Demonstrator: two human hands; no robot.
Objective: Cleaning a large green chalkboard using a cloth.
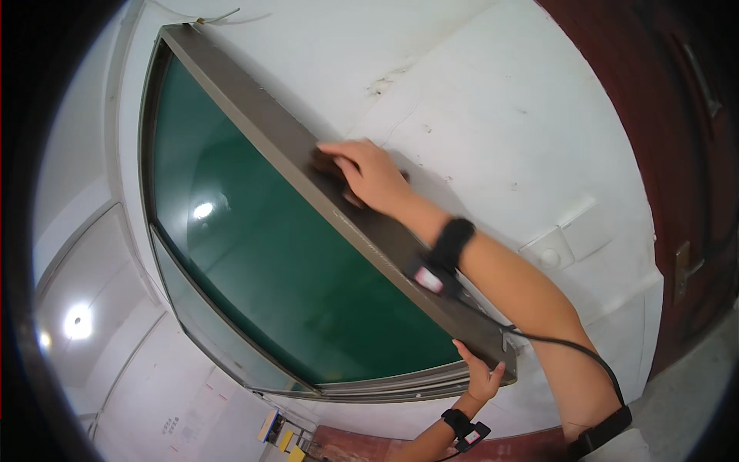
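Observation:
A green chalkboard in a grey-brown frame fills the middle of the view, which is strongly tilted. My right hand is over the frame's broad side face, its fingers curled on a dark brown cloth-like thing. Motion blur and the hand hide much of this thing, which lies against the frame. At the frame's near corner, my left hand straddles the edge, with finger and thumb on either side of it. Both wrists wear black straps with small devices.
White wall with chipped spots runs beside the frame. Wall switch plates sit near my right forearm. A dark red door with metal handles stands at the right. A black cable runs along my right arm. Yellow furniture is lower down.

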